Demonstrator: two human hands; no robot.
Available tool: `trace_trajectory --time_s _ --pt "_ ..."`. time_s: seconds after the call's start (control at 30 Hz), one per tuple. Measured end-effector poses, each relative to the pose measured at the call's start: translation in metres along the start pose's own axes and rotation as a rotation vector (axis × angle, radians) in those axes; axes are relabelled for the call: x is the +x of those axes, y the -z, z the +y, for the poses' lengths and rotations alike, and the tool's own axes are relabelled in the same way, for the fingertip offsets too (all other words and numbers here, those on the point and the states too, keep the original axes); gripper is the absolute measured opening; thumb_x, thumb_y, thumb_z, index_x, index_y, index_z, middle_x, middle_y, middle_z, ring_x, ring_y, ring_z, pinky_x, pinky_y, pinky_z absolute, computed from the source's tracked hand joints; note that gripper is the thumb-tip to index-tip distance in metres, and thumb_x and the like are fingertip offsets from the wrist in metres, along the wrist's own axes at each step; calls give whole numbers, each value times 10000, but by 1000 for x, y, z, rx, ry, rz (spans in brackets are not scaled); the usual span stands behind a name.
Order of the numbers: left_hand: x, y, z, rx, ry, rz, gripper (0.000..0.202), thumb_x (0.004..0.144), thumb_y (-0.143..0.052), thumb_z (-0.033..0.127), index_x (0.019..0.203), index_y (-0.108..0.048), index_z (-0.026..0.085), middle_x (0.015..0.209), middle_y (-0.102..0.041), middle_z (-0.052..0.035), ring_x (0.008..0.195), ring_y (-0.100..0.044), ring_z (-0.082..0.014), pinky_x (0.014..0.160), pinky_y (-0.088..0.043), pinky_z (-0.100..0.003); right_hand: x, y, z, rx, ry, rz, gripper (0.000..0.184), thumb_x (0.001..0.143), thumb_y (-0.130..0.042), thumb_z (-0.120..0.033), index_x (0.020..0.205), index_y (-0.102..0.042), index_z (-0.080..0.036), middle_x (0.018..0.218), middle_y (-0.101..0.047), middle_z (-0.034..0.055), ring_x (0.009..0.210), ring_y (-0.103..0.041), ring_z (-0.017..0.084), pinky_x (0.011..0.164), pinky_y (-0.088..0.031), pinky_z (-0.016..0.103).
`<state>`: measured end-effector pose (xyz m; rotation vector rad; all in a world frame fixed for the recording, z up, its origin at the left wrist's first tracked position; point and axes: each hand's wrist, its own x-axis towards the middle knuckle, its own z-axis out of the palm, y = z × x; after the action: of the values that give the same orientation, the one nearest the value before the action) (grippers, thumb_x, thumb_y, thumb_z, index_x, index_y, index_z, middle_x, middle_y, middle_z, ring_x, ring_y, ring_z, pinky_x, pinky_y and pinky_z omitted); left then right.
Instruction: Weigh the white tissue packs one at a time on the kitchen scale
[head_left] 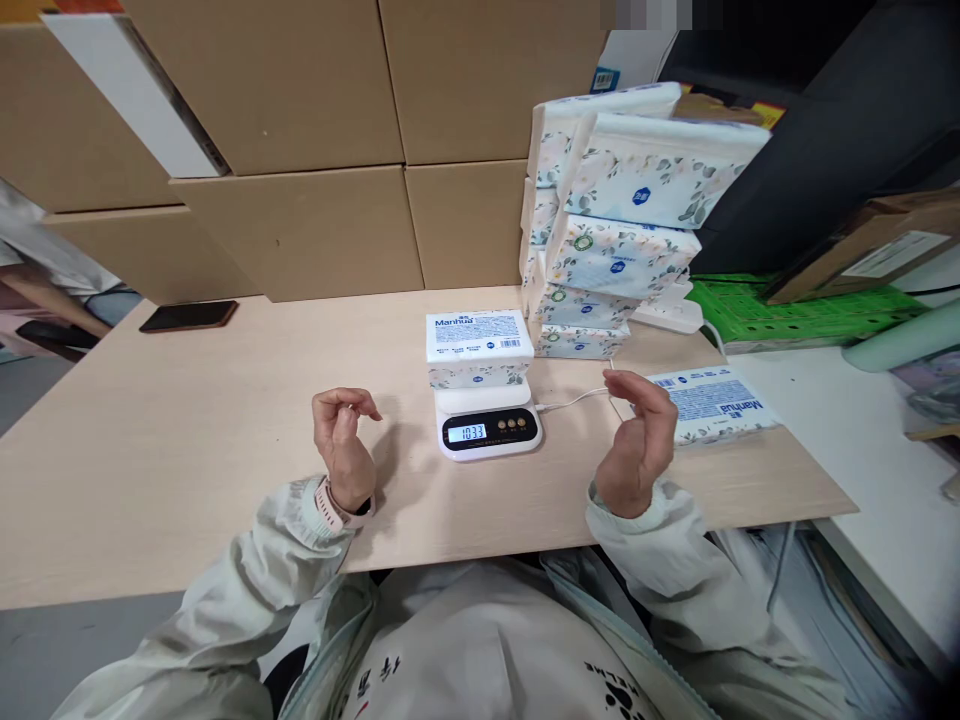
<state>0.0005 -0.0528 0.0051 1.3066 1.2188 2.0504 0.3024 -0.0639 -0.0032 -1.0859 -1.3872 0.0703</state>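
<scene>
A white tissue pack [478, 346] labelled Manhua sits on a small white scale [489, 428] whose display reads 103.3. My left hand [344, 449] hovers left of the scale, fingers loosely curled, holding nothing. My right hand [639, 440] hovers right of the scale, fingers bent and apart, also empty. Another tissue pack [716, 403] lies flat on the table just beyond my right hand.
Several tissue packs [622, 225] are stacked behind the scale at the right. Cardboard boxes [300, 140] line the back of the wooden table [172, 450]. A dark phone [189, 316] lies at the far left. A green crate [795, 310] stands at the right, and a white cable [577, 400] runs from the scale.
</scene>
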Motion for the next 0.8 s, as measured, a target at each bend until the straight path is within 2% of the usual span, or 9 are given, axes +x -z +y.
trace_trajectory --time_s 0.13,0.27,0.43,0.47,0.53,0.63,0.7,0.8 --pt "8 -4 -2 13 26 3 168 896 -555 380 893 -532 214 760 -548 -21 723 -556 -168 627 -479 -306 13 -10 -3 178 -84 4 387 1039 -406 -438 1304 -612 -244 1256 -698 103 1179 -667 265 994 -543 501" --pt "12 -3 -3 58 43 22 121 898 -515 355 878 -512 236 759 -541 -31 728 -560 -188 632 -485 -338 19 -12 -2 186 -150 12 417 1037 -403 -499 1274 -622 -235 1258 -704 104 1202 -671 261 1004 -544 503" --pt "15 -2 -5 17 115 54 128 874 -553 346 878 -515 223 762 -556 -42 727 -560 -181 627 -500 -314 20 -6 4 206 -188 12 441 1038 -412 -547 1256 -649 -245 1274 -713 97 1239 -660 256 1059 -522 518" --pt "16 -2 -5 -6 137 53 165 875 -570 377 882 -520 220 783 -569 -48 750 -576 -183 639 -517 -312 21 -6 4 236 -221 -38 467 1040 -399 -572 1276 -646 -253 1319 -702 94 1289 -639 253 1100 -501 525" --pt "20 -2 -4 -57 201 32 252 878 -589 460 912 -556 212 898 -621 -78 865 -626 -194 716 -561 -322 26 -5 4 334 -354 -217 552 1044 -325 -632 1364 -608 -283 1472 -633 75 1425 -554 238 1201 -429 534" --pt "29 0 -4 -107 389 -49 422 894 -541 602 1047 -635 220 1249 -654 -126 1207 -624 -232 938 -567 -363 36 -6 0 484 -617 -492 687 1026 -190 -712 1505 -496 -327 1668 -435 17 1572 -374 199 1314 -294 502" --pt "36 2 -3 -111 529 -120 544 902 -476 693 1153 -653 244 1459 -582 -121 1418 -513 -262 1068 -517 -402 41 -8 -4 517 -715 -563 746 998 -182 -760 1545 -454 -332 1711 -348 -6 1607 -294 187 1347 -223 476" --pt "45 2 -2 -99 626 -206 663 906 -394 775 1252 -649 270 1600 -471 -101 1568 -337 -284 1190 -424 -467 46 -13 -5 513 -749 -591 792 966 -211 -806 1560 -442 -334 1723 -311 -17 1622 -246 194 1360 -170 486"
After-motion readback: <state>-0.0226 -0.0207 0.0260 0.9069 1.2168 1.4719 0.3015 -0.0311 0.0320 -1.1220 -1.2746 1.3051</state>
